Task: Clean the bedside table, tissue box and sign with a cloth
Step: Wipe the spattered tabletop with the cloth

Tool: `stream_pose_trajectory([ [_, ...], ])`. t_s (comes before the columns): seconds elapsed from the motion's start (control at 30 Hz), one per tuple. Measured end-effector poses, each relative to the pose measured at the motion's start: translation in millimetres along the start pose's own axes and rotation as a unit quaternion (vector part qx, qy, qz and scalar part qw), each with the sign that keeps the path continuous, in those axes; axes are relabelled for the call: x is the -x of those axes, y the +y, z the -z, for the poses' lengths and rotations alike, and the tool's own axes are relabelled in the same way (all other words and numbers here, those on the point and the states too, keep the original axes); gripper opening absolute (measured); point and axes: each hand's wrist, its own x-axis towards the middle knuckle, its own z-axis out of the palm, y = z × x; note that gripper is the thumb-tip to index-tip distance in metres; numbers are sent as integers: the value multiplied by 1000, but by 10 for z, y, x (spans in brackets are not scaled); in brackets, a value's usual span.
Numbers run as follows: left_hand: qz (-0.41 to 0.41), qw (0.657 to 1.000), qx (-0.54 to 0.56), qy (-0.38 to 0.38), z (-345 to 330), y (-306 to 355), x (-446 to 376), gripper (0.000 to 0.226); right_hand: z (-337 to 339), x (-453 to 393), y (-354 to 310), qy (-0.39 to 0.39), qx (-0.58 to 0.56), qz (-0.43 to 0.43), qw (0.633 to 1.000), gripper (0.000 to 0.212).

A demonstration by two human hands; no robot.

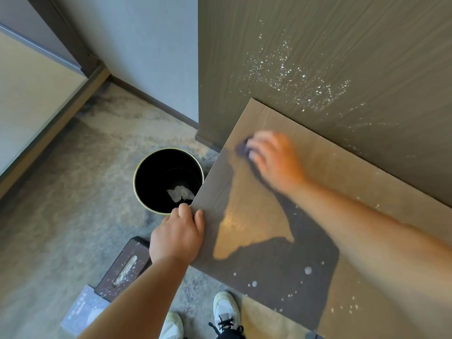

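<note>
The right hand (274, 160) presses a dark cloth (244, 146) onto the bedside table's surface (244, 192) near its far left corner. The hand is blurred, so I cannot tell exactly how its fingers lie beyond that they curl over the cloth. The left hand (177, 234) grips the left edge near the front corner, its fingers (199, 217) curled over the rim.

White specks (308, 270) sit along the front edge, so the wiping probably needs overlapping passes from the back edge toward the front, with the left hand bracing. The wall panel (318, 57) behind is speckled too.

The tissue box (127, 267), also flecked, lies on the floor beside the front left corner, with what may be the sign (83, 311) just beside it; both look unwiped. A black bin (168, 179) stands on the floor against the left edge.
</note>
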Motion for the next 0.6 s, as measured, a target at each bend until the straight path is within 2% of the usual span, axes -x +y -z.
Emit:
stream_pose_trajectory([
  [0.1, 3, 1000, -4, 7, -11, -2, 7, 34, 11, -556, 428, 9, 77, -118, 990, 31],
  [0.17, 2, 1000, -7, 9, -19, -3, 9, 34, -82, -506, 489, -1, 96, -137, 986, 32],
  [0.3, 1, 1000, -12, 16, -25, -10, 1, 34, -153, 95, 253, -14, 44, -106, 993, 28],
  [0.47, 5, 1000, -4, 2, -12, -5, 2, 34, -196, 1287, -340, -34, 3, -67, 997, 20],
  [0.53, 6, 1000, -6, 1, -16, 0, -1, 34, -268, 1750, -609, -33, -21, -46, 998, 25],
  [0.6, 12, 1000, -9, -4, -11, 12, 9, 35, -297, 2093, -840, -65, -29, -12, 997, 27],
])
